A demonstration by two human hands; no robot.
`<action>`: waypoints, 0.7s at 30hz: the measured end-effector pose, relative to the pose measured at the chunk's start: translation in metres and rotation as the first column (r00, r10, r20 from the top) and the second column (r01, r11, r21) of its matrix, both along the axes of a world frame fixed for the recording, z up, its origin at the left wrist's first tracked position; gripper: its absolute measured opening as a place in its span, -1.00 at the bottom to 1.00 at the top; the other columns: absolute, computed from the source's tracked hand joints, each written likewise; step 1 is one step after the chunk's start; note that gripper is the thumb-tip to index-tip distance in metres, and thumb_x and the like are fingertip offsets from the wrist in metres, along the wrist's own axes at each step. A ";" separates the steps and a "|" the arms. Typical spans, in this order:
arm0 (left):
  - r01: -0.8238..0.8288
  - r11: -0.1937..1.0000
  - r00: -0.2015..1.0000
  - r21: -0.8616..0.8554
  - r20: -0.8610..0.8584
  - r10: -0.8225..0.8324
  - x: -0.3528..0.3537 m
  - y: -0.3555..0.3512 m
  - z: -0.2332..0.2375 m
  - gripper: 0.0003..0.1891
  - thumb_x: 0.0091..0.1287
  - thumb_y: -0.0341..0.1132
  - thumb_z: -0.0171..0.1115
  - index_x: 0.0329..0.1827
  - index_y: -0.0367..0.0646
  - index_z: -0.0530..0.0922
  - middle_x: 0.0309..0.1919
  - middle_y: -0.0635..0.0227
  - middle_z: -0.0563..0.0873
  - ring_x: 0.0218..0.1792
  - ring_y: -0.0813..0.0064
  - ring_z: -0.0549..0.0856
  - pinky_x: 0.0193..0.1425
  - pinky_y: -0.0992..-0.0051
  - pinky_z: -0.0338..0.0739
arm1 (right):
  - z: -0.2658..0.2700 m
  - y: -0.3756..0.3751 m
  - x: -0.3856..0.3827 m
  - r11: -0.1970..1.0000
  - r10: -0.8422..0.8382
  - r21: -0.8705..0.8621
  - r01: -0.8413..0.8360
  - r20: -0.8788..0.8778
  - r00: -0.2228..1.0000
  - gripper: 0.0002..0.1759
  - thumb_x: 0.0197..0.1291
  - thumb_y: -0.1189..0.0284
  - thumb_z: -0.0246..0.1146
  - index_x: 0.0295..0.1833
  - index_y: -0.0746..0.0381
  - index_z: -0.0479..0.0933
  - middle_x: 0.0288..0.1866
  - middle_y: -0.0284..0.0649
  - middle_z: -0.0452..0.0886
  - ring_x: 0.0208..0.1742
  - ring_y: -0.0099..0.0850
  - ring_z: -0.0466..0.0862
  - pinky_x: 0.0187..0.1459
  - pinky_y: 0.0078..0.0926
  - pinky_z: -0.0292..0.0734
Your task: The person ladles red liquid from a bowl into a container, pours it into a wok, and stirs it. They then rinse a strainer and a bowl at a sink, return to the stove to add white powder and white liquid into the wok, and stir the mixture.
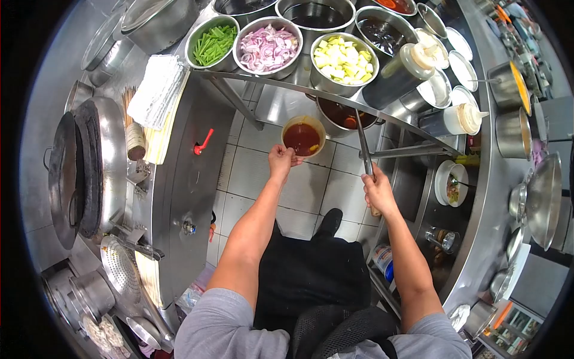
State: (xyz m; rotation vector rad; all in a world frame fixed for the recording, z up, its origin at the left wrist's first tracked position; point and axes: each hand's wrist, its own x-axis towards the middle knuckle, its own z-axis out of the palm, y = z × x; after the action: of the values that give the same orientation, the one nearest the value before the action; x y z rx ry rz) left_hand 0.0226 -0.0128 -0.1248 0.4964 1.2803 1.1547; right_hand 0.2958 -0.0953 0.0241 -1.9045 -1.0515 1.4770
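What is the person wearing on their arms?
Short grey sleeves: the left sleeve and the right sleeve cover only the upper arms. Below them both arms are bare, with no gloves, watch or bracelet that I can see.

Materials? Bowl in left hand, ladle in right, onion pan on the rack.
Bowl in the left hand: probably plastic or melamine, given the dull yellowish rim with no glint. Ladle in the right hand: metal, likely stainless steel, as the grey shaft has a sheen; its pale end below the fist may be wood. Onion pan: stainless steel, with a bright reflective rim.
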 end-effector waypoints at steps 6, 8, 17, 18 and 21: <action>0.010 1.000 1.000 -0.017 0.020 -0.010 -0.005 -0.004 -0.005 -0.83 0.38 -0.56 0.10 -0.25 -0.18 0.27 -0.47 0.27 0.59 -0.49 0.31 0.78 -0.40 0.40 0.79 | -0.014 0.010 0.004 0.996 -0.001 -0.090 -0.005 -0.063 0.998 -0.52 0.40 0.36 0.12 0.37 0.25 0.31 -0.54 -0.40 0.39 -0.71 -0.58 0.39 -0.73 -0.52 0.36; 0.021 1.000 1.000 -0.003 0.017 -0.021 -0.003 -0.002 -0.006 -0.82 0.37 -0.56 0.11 -0.27 -0.17 0.27 -0.47 0.26 0.60 -0.49 0.32 0.78 -0.38 0.40 0.80 | -0.019 0.015 0.004 0.992 -0.028 -0.127 0.015 -0.097 0.995 -0.56 0.41 0.35 0.12 0.34 0.22 0.34 -0.53 -0.41 0.38 -0.71 -0.59 0.37 -0.74 -0.54 0.34; 0.001 0.999 1.000 -0.044 0.019 0.000 0.001 -0.001 -0.014 -0.79 0.33 -0.58 0.14 -0.30 -0.13 0.26 -0.49 0.25 0.59 -0.56 0.32 0.75 -0.46 0.36 0.79 | -0.012 -0.003 0.022 0.838 -0.544 -0.518 0.174 -0.819 0.183 -0.65 0.53 0.24 0.06 0.32 0.08 0.40 -0.53 -0.48 0.28 -0.70 -0.75 0.25 -0.77 -0.76 0.17; 0.006 0.999 1.000 -0.047 0.021 -0.005 0.001 -0.001 -0.018 -0.79 0.33 -0.58 0.14 -0.30 -0.13 0.26 -0.49 0.25 0.59 -0.56 0.32 0.75 -0.46 0.36 0.79 | -0.009 -0.006 0.023 0.836 -0.547 -0.519 0.179 -0.817 0.182 -0.65 0.53 0.24 0.06 0.32 0.08 0.40 -0.53 -0.48 0.28 -0.70 -0.75 0.25 -0.77 -0.76 0.17; 0.010 0.999 0.999 -0.033 0.048 -0.009 0.003 0.000 -0.025 -0.80 0.33 -0.57 0.13 -0.30 -0.14 0.27 -0.51 0.26 0.59 -0.57 0.33 0.74 -0.46 0.35 0.79 | 0.005 -0.014 0.026 0.841 -0.535 -0.499 0.209 -0.825 0.182 -0.57 0.53 0.24 0.06 0.41 0.12 0.36 -0.52 -0.49 0.29 -0.72 -0.78 0.25 -0.78 -0.78 0.19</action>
State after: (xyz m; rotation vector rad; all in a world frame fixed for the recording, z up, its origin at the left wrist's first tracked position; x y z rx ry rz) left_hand 0.0258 -0.0128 -0.1495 0.4478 1.2528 1.1295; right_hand 0.3214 -0.1093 0.0290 -0.8367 0.2571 2.0109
